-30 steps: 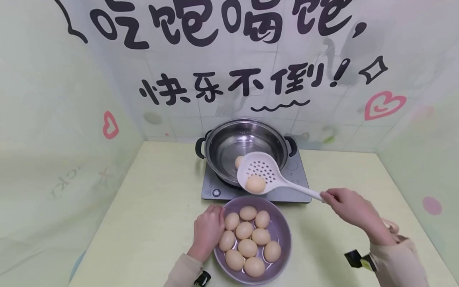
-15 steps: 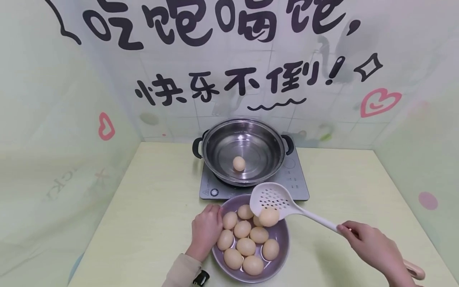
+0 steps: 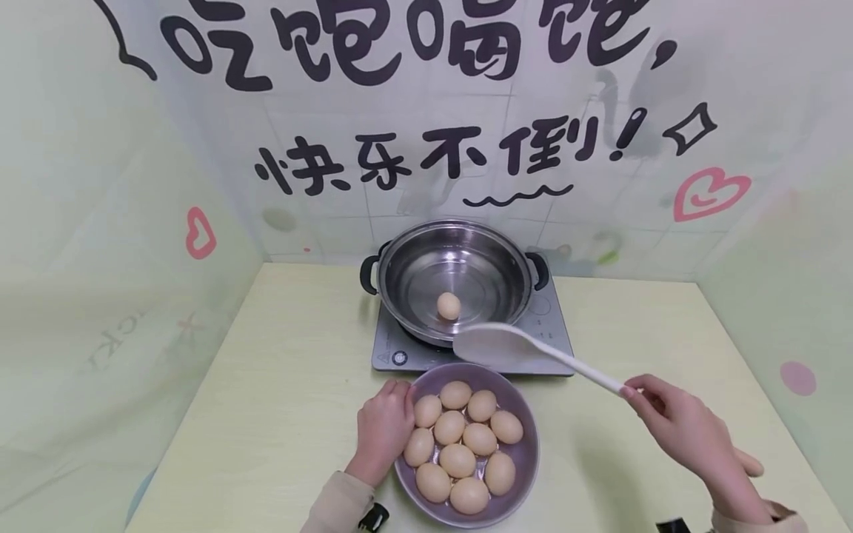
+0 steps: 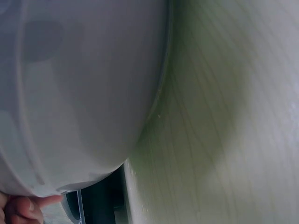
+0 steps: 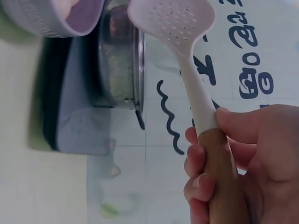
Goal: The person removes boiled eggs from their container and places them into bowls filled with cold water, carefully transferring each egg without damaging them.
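Observation:
My left hand (image 3: 385,427) grips the left rim of a purple bowl (image 3: 529,474); its fingertips (image 4: 28,210) show at the rim in the left wrist view. Several brown eggs (image 3: 457,460) lie inside the bowl. In my right hand (image 3: 686,429) is a white slotted spoon (image 3: 493,345), held by its wooden handle (image 5: 222,172). The spoon's head is tipped on edge above the gap between bowl and pot, and no egg shows on it. One egg (image 3: 449,306) sits in the steel pot (image 3: 413,281), close to its front wall.
The pot, with black side handles (image 3: 369,275), stands on a grey induction cooker (image 3: 426,360) just behind the bowl. A printed wall covering (image 3: 320,237) rises behind the pale table (image 3: 280,385) and continues along both sides.
The slotted spoon carried an egg from the pot's front edge to above the bowl. That egg now lies in the bowl's right side, and the spoon has risen back toward the pot, turned over.

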Demonstrator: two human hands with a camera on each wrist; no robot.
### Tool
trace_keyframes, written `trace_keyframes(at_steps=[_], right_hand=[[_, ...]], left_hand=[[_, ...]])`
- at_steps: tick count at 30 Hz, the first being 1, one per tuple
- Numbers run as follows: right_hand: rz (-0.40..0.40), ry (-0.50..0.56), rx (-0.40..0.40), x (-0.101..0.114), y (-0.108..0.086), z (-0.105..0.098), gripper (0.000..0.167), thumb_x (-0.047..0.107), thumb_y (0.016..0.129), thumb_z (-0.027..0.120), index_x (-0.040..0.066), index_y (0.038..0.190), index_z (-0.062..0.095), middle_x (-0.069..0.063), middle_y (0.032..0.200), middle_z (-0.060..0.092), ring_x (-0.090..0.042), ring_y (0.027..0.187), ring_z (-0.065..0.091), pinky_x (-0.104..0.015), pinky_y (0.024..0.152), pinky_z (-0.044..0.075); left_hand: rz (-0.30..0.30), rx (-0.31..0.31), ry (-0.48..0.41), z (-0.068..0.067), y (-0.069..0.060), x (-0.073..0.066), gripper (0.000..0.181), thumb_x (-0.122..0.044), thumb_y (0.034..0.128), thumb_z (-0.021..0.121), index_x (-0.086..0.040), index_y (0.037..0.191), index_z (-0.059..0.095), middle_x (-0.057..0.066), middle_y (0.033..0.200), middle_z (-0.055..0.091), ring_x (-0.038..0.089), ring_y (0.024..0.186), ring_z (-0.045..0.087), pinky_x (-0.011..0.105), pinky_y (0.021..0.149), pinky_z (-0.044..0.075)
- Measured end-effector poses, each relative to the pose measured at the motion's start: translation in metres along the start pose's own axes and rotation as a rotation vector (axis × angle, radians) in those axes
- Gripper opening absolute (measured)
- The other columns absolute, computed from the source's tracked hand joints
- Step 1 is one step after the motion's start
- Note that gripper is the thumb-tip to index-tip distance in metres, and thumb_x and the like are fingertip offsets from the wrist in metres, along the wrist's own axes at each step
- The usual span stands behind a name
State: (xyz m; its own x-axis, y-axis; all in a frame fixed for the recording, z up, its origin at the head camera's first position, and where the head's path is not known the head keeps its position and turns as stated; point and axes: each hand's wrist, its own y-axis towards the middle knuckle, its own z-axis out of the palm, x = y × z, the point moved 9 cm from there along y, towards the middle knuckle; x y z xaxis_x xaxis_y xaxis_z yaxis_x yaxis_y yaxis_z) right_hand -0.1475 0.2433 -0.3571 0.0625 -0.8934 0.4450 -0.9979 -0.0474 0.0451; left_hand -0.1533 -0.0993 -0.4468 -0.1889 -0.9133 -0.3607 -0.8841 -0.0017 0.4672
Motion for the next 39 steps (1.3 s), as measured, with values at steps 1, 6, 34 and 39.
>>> trace_keyframes(at_steps=[1, 6, 34, 39], right_hand=[[-0.01, 0.018, -0.005, 0.002, 0.006, -0.001, 0.02, 0.033, 0.093, 0.048, 0.017, 0.094, 0.061, 0.006, 0.054, 0.036, -0.005, 0.044, 0.03, -0.025, 0.042, 0.023], [-0.027, 0.062, -0.05, 0.017, 0.044, -0.001, 0.029, 0.034, 0.094, 0.046, 0.01, 0.1, 0.06, 0.001, 0.057, 0.041, -0.009, 0.046, 0.034, -0.027, 0.042, 0.027], [-0.115, -0.211, 0.134, 0.055, 0.091, 0.037, 0.023, 0.03, 0.091, 0.048, 0.016, 0.083, 0.064, 0.002, 0.052, 0.044, -0.016, 0.046, 0.041, -0.032, 0.04, 0.029], [-0.117, -0.19, 0.215, 0.06, 0.097, 0.04, 0.027, 0.03, 0.093, 0.045, 0.013, 0.081, 0.062, 0.0, 0.055, 0.045, -0.017, 0.05, 0.044, -0.032, 0.043, 0.031]], left_hand=[[0.0, 0.001, 0.0, 0.0, 0.0, 0.0, 0.013, -0.017, 0.0838, 0.061, -0.006, 0.079, 0.066, 0.003, 0.068, 0.056, 0.024, 0.046, 0.055, 0.033, 0.038, 0.042], [0.005, 0.001, -0.008, 0.001, 0.0, -0.001, 0.012, -0.017, 0.0831, 0.062, -0.007, 0.077, 0.065, 0.002, 0.066, 0.054, 0.022, 0.044, 0.053, 0.031, 0.037, 0.04], [-0.013, 0.002, -0.005, 0.0, -0.002, 0.0, 0.013, -0.018, 0.0837, 0.061, -0.007, 0.079, 0.065, 0.003, 0.07, 0.056, 0.024, 0.044, 0.053, 0.033, 0.037, 0.04], [-0.015, -0.001, -0.009, 0.001, 0.0, 0.001, 0.012, -0.017, 0.0834, 0.062, -0.007, 0.079, 0.066, 0.003, 0.069, 0.056, 0.024, 0.044, 0.053, 0.032, 0.037, 0.04]])
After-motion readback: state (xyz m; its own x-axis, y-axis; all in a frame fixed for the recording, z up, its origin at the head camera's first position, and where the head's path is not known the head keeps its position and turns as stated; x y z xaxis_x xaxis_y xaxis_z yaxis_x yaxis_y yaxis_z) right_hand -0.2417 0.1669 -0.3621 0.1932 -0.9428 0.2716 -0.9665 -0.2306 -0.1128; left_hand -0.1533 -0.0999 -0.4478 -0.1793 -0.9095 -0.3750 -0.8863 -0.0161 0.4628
